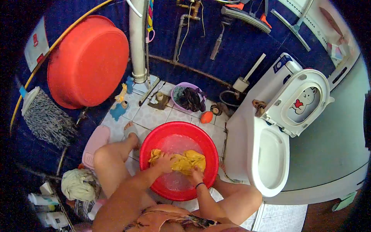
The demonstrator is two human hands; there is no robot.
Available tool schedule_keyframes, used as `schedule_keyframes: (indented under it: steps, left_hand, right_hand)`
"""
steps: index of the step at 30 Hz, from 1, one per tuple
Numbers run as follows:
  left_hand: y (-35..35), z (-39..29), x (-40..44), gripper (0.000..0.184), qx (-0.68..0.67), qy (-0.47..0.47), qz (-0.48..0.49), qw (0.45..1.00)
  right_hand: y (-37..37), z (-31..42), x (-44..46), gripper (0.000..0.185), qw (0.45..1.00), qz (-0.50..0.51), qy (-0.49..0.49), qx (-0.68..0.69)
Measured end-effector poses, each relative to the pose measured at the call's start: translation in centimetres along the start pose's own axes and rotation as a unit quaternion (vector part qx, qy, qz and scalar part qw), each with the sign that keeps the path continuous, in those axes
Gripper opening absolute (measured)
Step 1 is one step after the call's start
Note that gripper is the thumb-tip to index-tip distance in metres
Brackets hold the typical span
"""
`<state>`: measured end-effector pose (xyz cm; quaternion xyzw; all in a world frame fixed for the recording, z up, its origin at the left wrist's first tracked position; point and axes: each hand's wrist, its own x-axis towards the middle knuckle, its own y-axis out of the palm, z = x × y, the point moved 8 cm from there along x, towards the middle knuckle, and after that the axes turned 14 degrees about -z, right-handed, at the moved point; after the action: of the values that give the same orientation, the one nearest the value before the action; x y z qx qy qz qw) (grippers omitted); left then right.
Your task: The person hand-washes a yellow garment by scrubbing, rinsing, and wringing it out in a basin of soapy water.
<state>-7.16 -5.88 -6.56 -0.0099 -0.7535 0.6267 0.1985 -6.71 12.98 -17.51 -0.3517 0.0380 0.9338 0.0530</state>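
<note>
A red plastic basin [210, 181] stands on the tiled floor between my legs, with cloudy, sudsy water [174, 183] in it. A wet, bunched yellow cloth [195, 157] stretches across the basin, just above or at the water; I cannot tell which. My left hand [165, 162] is closed on the cloth near its left end, fingers partly hidden in the folds. Lower right of it, my right hand [196, 176] grips the cloth's right part, with a dark band around the wrist.
A white toilet [270, 162] with its lid up stands at the right. Behind the basin are a purple tub [176, 104] holding dark items and an orange-red object [206, 117]. A large red basin [92, 62] and a mop head [48, 120] hang at left, above a pink washboard [96, 145].
</note>
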Motion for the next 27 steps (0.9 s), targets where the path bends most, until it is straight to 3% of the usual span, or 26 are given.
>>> schedule_keyframes:
  steps: [2, 5, 6, 8, 11, 13, 15, 16, 17, 18, 20, 23, 25, 27]
  left_hand:
    - [4.2, -1.5, -1.8, 0.049, 0.082, 0.081, -0.087, 0.989]
    - [3.2, -3.5, -1.5, 0.04, -0.005, 0.043, 0.162, 0.986]
    - [-0.5, -3.6, -0.6, 0.039, -0.105, -0.054, 0.213, 0.97]
    - [-7.2, -4.4, 0.4, 0.038, -0.292, -0.246, 0.293, 0.877]
    - [-3.6, -5.5, 0.6, 0.035, -0.312, -0.087, 0.177, 0.929]
    - [1.0, -6.5, 0.1, 0.033, -0.482, -0.015, -0.073, 0.873]
    - [-3.0, -9.4, 1.6, 0.034, -0.389, -0.062, 0.076, 0.916]
    - [-5.5, -11.2, 2.0, 0.032, -0.375, -0.021, 0.076, 0.924]
    - [-10.9, -12.9, 2.8, 0.034, -0.466, -0.024, 0.067, 0.882]
    - [-11.9, -13.8, 2.6, 0.038, -0.399, 0.006, 0.067, 0.914]
    - [-12.5, -15.5, 2.3, 0.042, -0.473, 0.032, 0.008, 0.881]
    - [-13.0, -15.8, 2.4, 0.047, -0.409, 0.062, 0.079, 0.907]
    - [-8.6, -13.9, 2.7, 0.049, -0.406, 0.076, -0.054, 0.909]
    - [-4.2, -8.4, 3.2, 0.051, -0.458, -0.138, 0.105, 0.872]
  right_hand:
    - [0.6, 2.4, -3.0, 0.049, 0.999, -0.006, 0.033, 0.025]
    - [1.2, 5.9, -7.4, 0.046, 0.993, -0.063, 0.09, 0.037]
    - [1.4, 6.2, -7.9, 0.045, 0.991, -0.078, 0.105, 0.037]
    - [2.3, 5.9, -8.4, 0.05, 0.986, -0.036, 0.147, 0.064]
    - [2.3, 3.1, -7.9, 0.061, 0.967, 0.041, 0.238, 0.087]
    - [3.2, 3.4, -9.3, 0.064, 0.956, 0.068, 0.271, 0.092]
    - [3.3, 4.1, -7.3, 0.064, 0.972, 0.091, 0.164, 0.14]
    - [3.0, 4.1, -6.0, 0.065, 0.975, 0.101, 0.109, 0.166]
    - [2.8, 4.2, -5.3, 0.064, 0.972, 0.114, 0.072, 0.193]
    - [2.6, 4.1, -5.0, 0.064, 0.968, 0.127, 0.044, 0.213]
    - [2.3, 3.7, -4.8, 0.063, 0.96, 0.143, 0.001, 0.242]
    - [1.9, 3.5, -5.3, 0.062, 0.956, 0.147, -0.043, 0.25]
    - [1.3, 3.3, -4.9, 0.062, 0.959, 0.133, -0.075, 0.237]
    - [1.7, 4.5, -5.6, 0.058, 0.955, 0.123, -0.063, 0.263]
